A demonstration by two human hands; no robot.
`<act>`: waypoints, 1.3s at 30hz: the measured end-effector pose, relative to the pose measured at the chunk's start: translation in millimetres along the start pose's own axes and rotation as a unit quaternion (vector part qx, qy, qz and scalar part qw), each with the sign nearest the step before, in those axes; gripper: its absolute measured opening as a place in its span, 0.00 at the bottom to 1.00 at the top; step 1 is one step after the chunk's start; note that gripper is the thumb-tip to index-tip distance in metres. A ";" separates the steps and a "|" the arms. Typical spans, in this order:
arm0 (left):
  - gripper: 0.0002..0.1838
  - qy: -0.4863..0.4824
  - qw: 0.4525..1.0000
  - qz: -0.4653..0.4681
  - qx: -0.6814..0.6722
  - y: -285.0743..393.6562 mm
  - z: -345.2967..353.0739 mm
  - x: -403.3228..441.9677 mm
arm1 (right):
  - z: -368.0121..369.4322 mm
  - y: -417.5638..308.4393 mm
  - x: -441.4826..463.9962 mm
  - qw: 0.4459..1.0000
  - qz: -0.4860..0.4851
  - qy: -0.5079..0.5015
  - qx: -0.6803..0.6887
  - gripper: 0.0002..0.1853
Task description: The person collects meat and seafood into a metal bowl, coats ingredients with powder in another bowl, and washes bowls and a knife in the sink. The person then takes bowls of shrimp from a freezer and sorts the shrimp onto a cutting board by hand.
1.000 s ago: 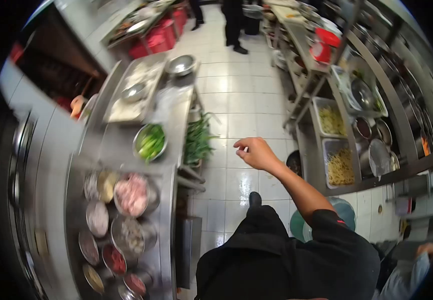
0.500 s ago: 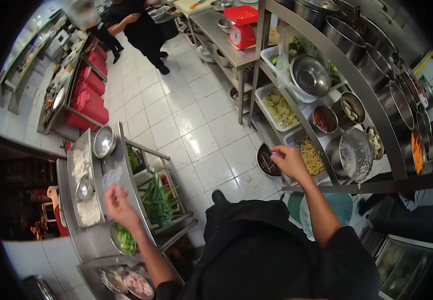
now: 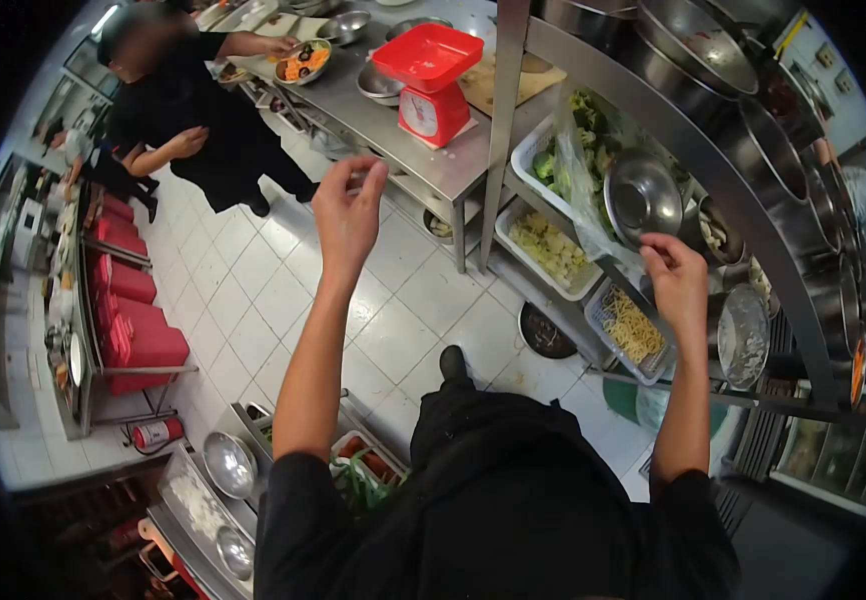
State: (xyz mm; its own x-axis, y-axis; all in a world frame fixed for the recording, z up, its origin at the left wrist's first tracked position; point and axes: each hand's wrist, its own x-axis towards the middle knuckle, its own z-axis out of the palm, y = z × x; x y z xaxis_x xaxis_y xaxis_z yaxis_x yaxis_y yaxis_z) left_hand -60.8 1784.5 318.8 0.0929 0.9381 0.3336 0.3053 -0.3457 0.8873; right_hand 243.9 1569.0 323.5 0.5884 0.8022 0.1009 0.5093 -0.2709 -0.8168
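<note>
My left hand (image 3: 346,225) is raised over the aisle in front of the steel table, its fingers loosely bent, thumb apart, with nothing in it. My right hand (image 3: 678,285) is at the shelf rack, also empty, with bent fingers and a gap at the thumb. Its fingertips appear just below the rim of a steel bowl (image 3: 643,198); whether they touch it I cannot tell. That bowl lies tilted beside a clear plastic bag (image 3: 581,190) and a white basket of broccoli (image 3: 543,170). Below are a basket of chopped cabbage (image 3: 553,250) and a basket of noodles (image 3: 635,325).
A red scale (image 3: 433,110) stands on the steel table (image 3: 378,125). A co-worker (image 3: 193,110) in black beside it holds a bowl of orange food (image 3: 303,65). Red bins (image 3: 138,325) line the left; a dark pan (image 3: 547,330) is low by the rack. Tiled floor (image 3: 283,290) runs between.
I have moved forward and the view has turned. My left hand has risen from beside the left tray table; my right is nearer the steel bowl. The co-worker appears closer.
</note>
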 end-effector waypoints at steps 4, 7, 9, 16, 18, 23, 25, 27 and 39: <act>0.12 -0.066 0.997 -0.039 -0.023 -37.2 30.3 35.0 | 2.2 4.6 -27.5 0.996 0.093 0.013 0.014 0.09; 0.11 -0.117 0.982 -0.109 -0.097 -68.4 53.1 19.2 | 7.4 15.0 -56.0 0.989 0.142 -0.046 0.007 0.09; 0.11 -0.145 0.974 -0.145 -0.096 -89.0 65.6 -9.5 | 8.8 9.6 -69.4 0.976 0.186 -0.113 -0.011 0.08; 0.08 -0.173 0.970 -0.171 0.004 -115.5 53.1 -157.1 | 29.1 28.7 -88.7 0.949 0.161 -0.267 -0.046 0.08; 0.10 -0.142 0.973 -0.179 0.019 -104.5 34.7 -193.6 | 39.9 36.7 -96.4 0.945 0.086 -0.309 -0.058 0.08; 0.08 0.021 0.963 -0.267 0.016 -55.1 -21.3 -284.5 | 81.0 20.1 -115.0 0.888 -0.126 -0.432 -0.099 0.09; 0.08 0.122 0.956 -0.267 0.010 -36.0 -40.2 -331.6 | 97.8 3.6 -136.7 0.848 -0.193 -0.486 -0.082 0.08; 0.08 0.197 0.938 -0.286 -0.010 -8.2 -60.3 -383.7 | 110.5 -27.8 -172.9 0.760 -0.324 -0.554 -0.105 0.08; 0.04 0.593 0.772 -0.230 0.012 231.2 -114.8 -689.6 | 111.8 -99.2 -391.7 0.431 -0.446 -0.781 -0.073 0.04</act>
State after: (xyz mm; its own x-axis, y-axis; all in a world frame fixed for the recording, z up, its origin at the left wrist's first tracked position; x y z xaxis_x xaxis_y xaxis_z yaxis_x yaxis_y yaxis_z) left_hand -163.0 1055.5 330.4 -0.9584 0.2803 0.0544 0.0659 0.0320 0.9973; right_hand -107.3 1341.1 301.5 -0.9648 -0.0290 -0.2616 0.1977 0.5764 -0.7929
